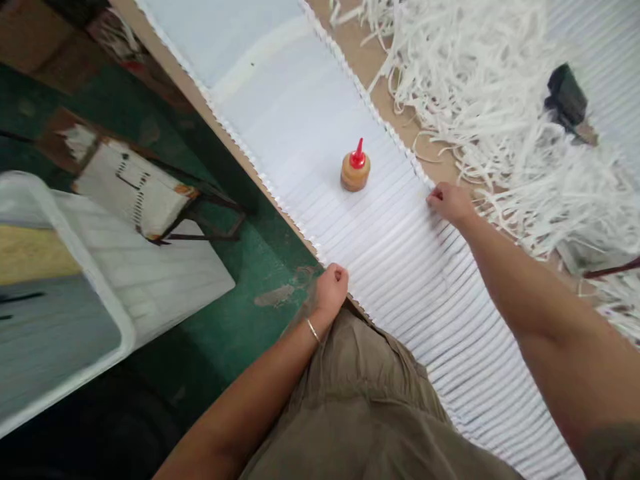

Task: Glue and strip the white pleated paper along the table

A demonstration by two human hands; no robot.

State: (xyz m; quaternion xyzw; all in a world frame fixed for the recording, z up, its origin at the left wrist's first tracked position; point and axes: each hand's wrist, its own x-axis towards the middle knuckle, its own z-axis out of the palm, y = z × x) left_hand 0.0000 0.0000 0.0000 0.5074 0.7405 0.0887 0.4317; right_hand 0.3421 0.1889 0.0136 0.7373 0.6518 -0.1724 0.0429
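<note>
A long band of white, overlapping paper-like strips (pixel 380 247) runs diagonally over the table, with a finely stepped edge on both sides. At the near edge my left hand (pixel 333 287) is closed in a pinch on the strips, a thin bracelet on its wrist. My right hand (pixel 450 203) pinches the opposite edge, its fingers pressed together. Which single strip each hand grips is too fine to make out. Between and beyond the hands, a squat bottle (pixel 355 172) of tan liquid with a red pointed nozzle stands upright on the band.
Loose heaps of narrow white shreds (pixel 480 87) cover the table's far right, with a black-and-tan brush-like object (pixel 570 103) lying on them. Left of the table are a white-topped stool (pixel 135 187) and a large white bin (pixel 113 300) on the green floor (pixel 270 267).
</note>
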